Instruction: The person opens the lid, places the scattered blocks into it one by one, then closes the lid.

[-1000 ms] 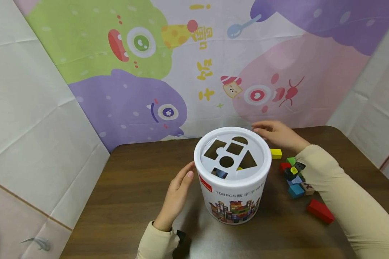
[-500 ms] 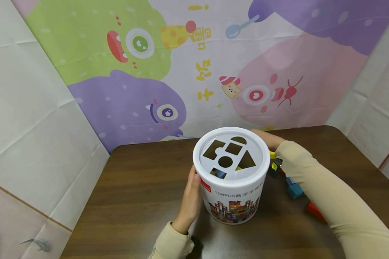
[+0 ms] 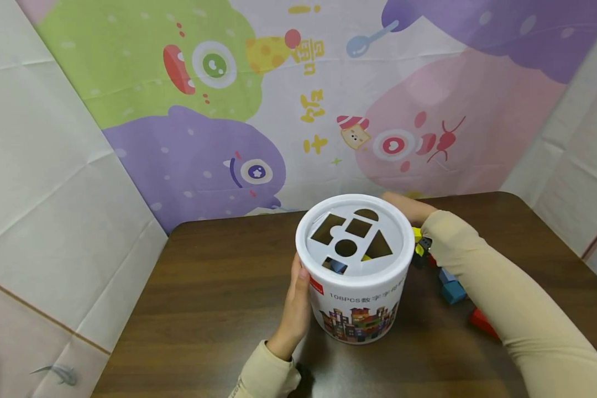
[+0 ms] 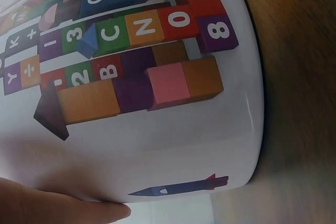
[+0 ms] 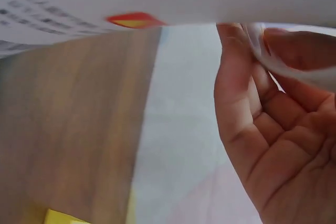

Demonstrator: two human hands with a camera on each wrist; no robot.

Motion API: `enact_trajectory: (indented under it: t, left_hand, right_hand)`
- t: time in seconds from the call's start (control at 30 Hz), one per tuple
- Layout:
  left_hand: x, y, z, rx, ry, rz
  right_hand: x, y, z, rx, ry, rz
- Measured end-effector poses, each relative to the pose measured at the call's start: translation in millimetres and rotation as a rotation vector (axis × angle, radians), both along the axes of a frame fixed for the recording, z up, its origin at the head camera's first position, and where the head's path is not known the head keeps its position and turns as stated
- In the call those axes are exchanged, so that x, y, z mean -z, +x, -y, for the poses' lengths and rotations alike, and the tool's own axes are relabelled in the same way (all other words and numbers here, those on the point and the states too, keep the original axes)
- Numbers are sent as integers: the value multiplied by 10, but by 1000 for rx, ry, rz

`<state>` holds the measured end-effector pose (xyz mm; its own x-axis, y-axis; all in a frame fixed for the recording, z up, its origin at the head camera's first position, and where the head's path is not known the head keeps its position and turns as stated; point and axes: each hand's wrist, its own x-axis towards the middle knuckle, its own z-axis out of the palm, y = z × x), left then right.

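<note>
A white bucket (image 3: 360, 298), printed with coloured building blocks, stands upright on the table. Its white lid (image 3: 304, 249) has cut-outs in several shapes. My left hand (image 3: 294, 309) rests along the bucket's left side, thumb just below the rim. In the left wrist view a straight finger (image 4: 68, 205) lies by the printed wall. Behind the far right of the bucket, my right hand (image 3: 412, 210) is partly hidden in the head view. The right wrist view shows its fingers (image 5: 236, 82) bent around the lid's curved white edge (image 5: 299, 73).
Right of the bucket, partly under the right forearm, lie a yellow block (image 3: 417, 234), a blue block (image 3: 454, 293) and a red block (image 3: 483, 324). A cartoon-printed cloth (image 3: 328, 177) hangs behind the table (image 3: 219, 287).
My left hand has moved right, onto the bucket's side. The right hand has gone left and behind the rim, its forearm now covering more of the blocks. The bucket has stayed nearly in place.
</note>
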<state>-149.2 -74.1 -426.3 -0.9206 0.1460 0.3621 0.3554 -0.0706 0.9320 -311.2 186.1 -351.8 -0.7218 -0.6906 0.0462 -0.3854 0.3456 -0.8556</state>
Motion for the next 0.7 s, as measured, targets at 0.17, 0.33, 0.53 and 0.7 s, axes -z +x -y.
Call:
enact_trajectory:
  t: [0.17, 0.33, 0.53, 0.7]
  left_hand:
    - [-19, 3, 7, 4, -4, -10]
    - [-20, 2, 15, 5, -12, -5]
    - [-14, 3, 18, 3, -19, -3]
    - [-14, 3, 18, 4, -23, -8]
  right_hand:
    - [-187, 24, 18, 149, 56, 132]
    - [-377, 50, 16, 232, 17, 134]
    - [-660, 105, 1, 272, 109, -23]
    - [-904, 223, 24, 258, 115, -63]
